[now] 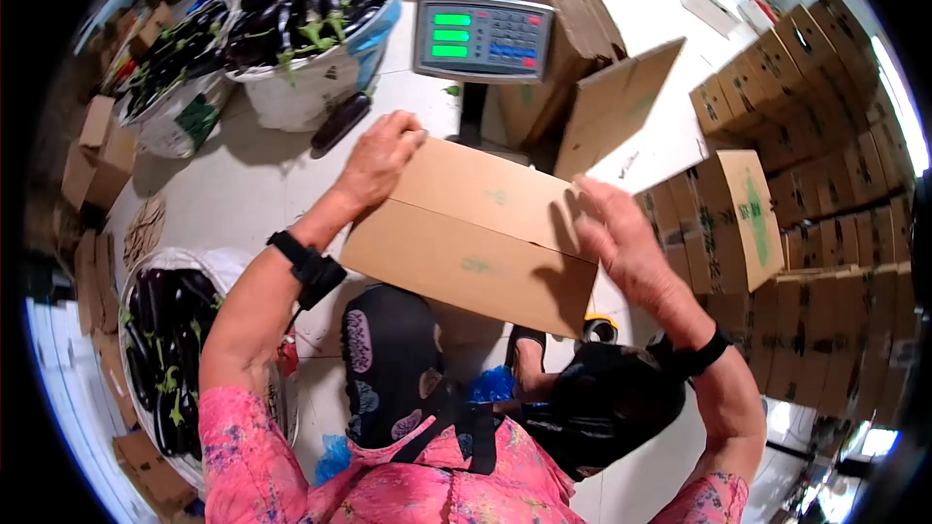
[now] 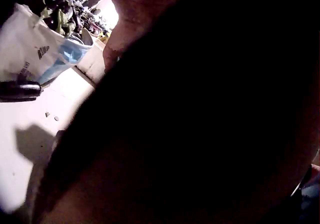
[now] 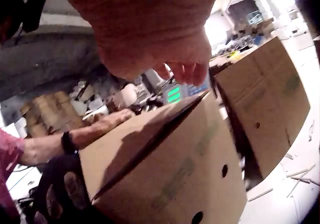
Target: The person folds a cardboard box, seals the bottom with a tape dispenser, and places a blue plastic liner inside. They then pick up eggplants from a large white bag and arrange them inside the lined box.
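A cardboard box (image 1: 476,218) sits in front of the person's knees, its two top flaps folded down to a seam across the middle. My left hand (image 1: 382,163) rests on the far left corner of the box, fingers bent over the edge. Over the right end is my right hand (image 1: 626,243), its fingers spread loosely and holding nothing. From the right wrist view, a dark gap shows between the top flap and the box's side panel (image 3: 185,169), which has round holes. The left wrist view is mostly dark.
A scale display (image 1: 482,39) with green readouts stands beyond the box. White buckets of eggplants (image 1: 306,15) are at the left, with one loose eggplant (image 1: 341,123) on the floor. Another open carton (image 1: 621,102) stands behind right; stacked cartons (image 1: 825,204) line the right side.
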Action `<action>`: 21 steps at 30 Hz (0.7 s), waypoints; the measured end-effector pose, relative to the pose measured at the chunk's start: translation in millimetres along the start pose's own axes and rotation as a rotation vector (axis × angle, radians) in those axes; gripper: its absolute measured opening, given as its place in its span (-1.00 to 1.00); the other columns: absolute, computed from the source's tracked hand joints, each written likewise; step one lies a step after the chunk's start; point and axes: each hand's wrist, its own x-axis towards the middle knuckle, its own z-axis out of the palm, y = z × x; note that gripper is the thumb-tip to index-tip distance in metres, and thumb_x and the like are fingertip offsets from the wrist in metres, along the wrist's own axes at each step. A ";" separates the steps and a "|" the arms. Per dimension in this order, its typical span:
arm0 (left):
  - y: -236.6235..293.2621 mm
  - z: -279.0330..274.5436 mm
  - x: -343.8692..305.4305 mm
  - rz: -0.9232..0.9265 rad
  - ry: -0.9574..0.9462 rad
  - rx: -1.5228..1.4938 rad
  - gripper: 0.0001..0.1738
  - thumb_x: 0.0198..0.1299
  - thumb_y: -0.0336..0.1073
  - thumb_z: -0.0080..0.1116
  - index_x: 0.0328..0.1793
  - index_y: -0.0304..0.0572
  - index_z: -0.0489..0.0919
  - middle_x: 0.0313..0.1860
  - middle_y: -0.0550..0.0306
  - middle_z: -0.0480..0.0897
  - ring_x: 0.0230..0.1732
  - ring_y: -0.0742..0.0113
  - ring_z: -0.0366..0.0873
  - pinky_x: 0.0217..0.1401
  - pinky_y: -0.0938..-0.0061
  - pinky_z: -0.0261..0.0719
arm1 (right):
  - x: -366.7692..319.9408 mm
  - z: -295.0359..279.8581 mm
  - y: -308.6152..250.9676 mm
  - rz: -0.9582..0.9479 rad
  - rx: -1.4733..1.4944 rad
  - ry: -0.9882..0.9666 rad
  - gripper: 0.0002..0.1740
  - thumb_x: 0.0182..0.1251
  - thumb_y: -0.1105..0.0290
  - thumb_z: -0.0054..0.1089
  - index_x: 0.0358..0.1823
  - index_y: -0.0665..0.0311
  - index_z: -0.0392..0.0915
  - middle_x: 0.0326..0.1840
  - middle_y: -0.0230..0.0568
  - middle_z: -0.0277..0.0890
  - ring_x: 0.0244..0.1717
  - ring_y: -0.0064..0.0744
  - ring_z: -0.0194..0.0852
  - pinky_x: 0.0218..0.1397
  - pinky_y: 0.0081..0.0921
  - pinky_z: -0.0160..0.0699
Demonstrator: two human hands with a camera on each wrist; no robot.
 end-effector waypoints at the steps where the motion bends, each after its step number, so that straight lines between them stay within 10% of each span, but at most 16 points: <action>1: 3.0 -1.4 0.8 -0.018 -0.005 0.015 -0.77 0.40 -0.23 -0.07 -0.13 -0.27 0.48 -0.22 -0.13 0.53 -0.10 -0.10 0.50 0.00 0.15 0.44 | -4.1 -14.3 6.1 0.142 0.062 0.058 -0.37 0.48 0.14 0.11 0.44 0.32 0.29 0.35 0.14 0.42 0.31 0.04 0.44 0.39 -0.21 0.38; 4: 7.1 -3.8 1.5 -0.028 -0.017 -0.007 -0.80 0.41 -0.28 -0.02 -0.14 -0.30 0.47 -0.27 -0.05 0.49 -0.21 0.12 0.50 -0.03 0.34 0.47 | -39.0 -24.7 67.7 0.341 0.214 0.186 -0.50 0.42 0.16 0.21 0.22 0.37 0.50 0.04 0.18 0.64 -0.01 0.00 0.69 0.09 -0.29 0.63; 10: 12.7 0.2 -3.2 -0.161 -0.032 -0.119 -0.81 0.48 -0.28 -0.03 -0.05 -0.26 0.51 -0.26 0.17 0.52 -0.25 0.44 0.42 -0.11 0.53 0.45 | -161.0 57.4 196.0 0.706 0.158 -0.037 -0.47 0.34 0.14 0.32 0.16 0.40 0.55 -0.01 0.04 0.69 0.01 -0.22 0.69 0.07 -0.37 0.64; 13: 22.0 1.1 -1.6 -0.133 -0.041 -0.050 -0.80 0.51 -0.29 -0.07 -0.05 -0.25 0.51 -0.26 0.23 0.52 -0.24 0.51 0.40 -0.10 0.58 0.43 | -206.8 118.1 220.3 0.753 0.111 -0.024 -0.51 0.21 0.15 0.36 0.06 0.34 0.62 -0.02 0.16 0.65 0.04 0.13 0.62 0.15 -0.16 0.58; 16: 21.8 2.7 -0.9 -0.163 -0.064 -0.079 -0.77 0.55 -0.26 -0.10 -0.05 -0.25 0.49 -0.27 0.27 0.48 -0.24 0.52 0.39 -0.11 0.60 0.41 | -229.7 166.5 233.9 0.804 0.017 -0.121 -0.47 0.15 0.27 0.36 0.15 0.31 0.56 0.20 0.11 0.53 0.29 0.12 0.41 0.38 -0.12 0.38; 21: 21.7 3.4 -0.8 -0.253 -0.081 -0.066 -0.76 0.56 -0.21 -0.09 -0.04 -0.23 0.49 -0.26 0.32 0.47 -0.26 0.58 0.34 -0.17 0.64 0.36 | -240.9 218.8 246.5 0.614 -0.320 -0.151 -0.53 0.04 0.45 0.31 0.06 0.22 0.53 -0.01 -0.03 0.56 0.07 0.00 0.51 0.16 -0.17 0.46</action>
